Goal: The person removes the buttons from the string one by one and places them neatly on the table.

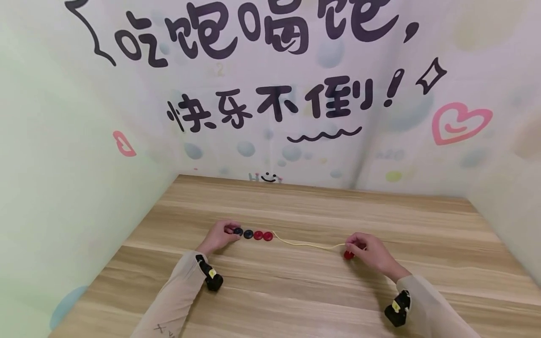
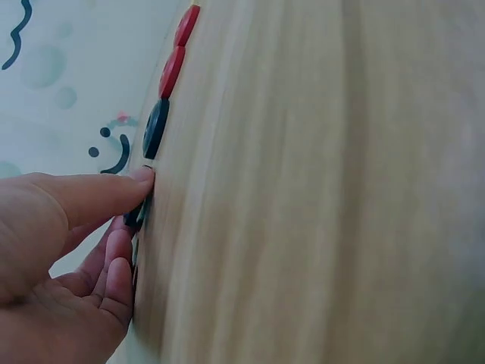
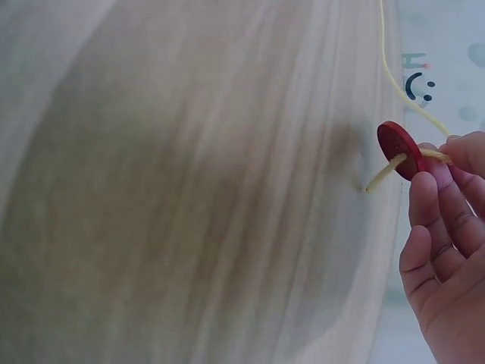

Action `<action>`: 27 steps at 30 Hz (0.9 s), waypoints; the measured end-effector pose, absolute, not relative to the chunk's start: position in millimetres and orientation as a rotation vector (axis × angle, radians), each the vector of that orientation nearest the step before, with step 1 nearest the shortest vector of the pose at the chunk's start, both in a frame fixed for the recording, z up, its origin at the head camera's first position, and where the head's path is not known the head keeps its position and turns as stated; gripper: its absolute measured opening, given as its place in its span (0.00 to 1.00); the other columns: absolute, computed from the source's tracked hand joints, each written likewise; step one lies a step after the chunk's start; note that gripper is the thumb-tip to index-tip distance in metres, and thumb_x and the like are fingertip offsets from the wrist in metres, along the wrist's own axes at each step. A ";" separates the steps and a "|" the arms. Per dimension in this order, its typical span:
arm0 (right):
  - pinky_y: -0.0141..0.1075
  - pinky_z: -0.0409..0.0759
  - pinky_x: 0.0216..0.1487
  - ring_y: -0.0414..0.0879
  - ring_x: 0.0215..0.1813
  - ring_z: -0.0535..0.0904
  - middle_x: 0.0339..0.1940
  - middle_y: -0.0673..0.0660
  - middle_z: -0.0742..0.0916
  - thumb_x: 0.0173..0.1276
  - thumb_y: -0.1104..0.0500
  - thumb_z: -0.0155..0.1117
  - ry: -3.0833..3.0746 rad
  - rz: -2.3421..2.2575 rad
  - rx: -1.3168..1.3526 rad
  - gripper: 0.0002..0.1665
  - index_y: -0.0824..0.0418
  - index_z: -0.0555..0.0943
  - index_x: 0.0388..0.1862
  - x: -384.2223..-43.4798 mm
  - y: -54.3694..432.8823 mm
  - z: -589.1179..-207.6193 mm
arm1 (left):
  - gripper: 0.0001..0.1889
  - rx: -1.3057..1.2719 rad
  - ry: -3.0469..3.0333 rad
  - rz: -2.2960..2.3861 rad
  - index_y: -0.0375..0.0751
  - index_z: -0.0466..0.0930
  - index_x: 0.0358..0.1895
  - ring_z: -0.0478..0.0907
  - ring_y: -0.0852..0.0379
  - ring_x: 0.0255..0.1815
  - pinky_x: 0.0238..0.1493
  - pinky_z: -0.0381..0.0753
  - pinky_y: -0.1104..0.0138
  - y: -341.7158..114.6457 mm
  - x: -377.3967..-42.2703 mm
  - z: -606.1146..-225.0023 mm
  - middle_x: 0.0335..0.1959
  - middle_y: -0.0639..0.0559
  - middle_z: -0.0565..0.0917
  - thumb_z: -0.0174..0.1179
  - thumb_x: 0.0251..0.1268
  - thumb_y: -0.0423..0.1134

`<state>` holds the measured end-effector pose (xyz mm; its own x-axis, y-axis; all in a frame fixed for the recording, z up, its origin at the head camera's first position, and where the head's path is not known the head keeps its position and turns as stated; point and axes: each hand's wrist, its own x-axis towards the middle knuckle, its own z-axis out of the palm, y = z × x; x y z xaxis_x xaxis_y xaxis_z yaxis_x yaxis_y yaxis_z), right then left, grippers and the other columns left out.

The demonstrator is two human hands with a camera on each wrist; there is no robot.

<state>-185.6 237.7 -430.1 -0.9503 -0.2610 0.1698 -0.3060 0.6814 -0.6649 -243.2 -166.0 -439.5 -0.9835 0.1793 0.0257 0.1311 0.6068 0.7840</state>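
Note:
Four round buttons would be too many to lump together, so by colour: two dark buttons and two red ones lie in a row on the table. My left hand (image 1: 220,236) holds the leftmost dark button (image 2: 133,217) between thumb and fingers. Beside it are the second dark button (image 1: 248,234), a red button (image 1: 258,235) and the end red button (image 1: 268,236). My right hand (image 1: 371,251) pinches a yellow string (image 1: 306,244) close to another red button (image 3: 395,144). The string passes through this button, and a short end sticks out on its far side.
The yellow string runs across the wooden table (image 1: 270,291) from the end of the row to my right hand. A printed cloth wall (image 1: 270,155) stands behind the table. Each wrist wears a small black camera (image 1: 213,280).

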 end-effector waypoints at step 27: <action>0.31 0.72 0.27 0.37 0.26 0.74 0.24 0.49 0.81 0.59 0.63 0.60 -2.761 1.220 0.582 0.03 0.62 0.79 0.31 -188.7 210.6 -427.9 | 0.16 0.519 2.594 1.701 0.28 0.75 0.45 0.76 0.49 0.39 0.41 0.75 0.63 -114.8 -236.7 -424.5 0.41 0.34 0.77 0.61 0.52 0.30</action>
<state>-188.7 210.6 -427.9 -0.9261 -0.3132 0.2104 -0.3665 0.6139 -0.6992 -236.7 -114.8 -424.5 -0.9455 0.2702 0.1816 0.2742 0.3605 0.8915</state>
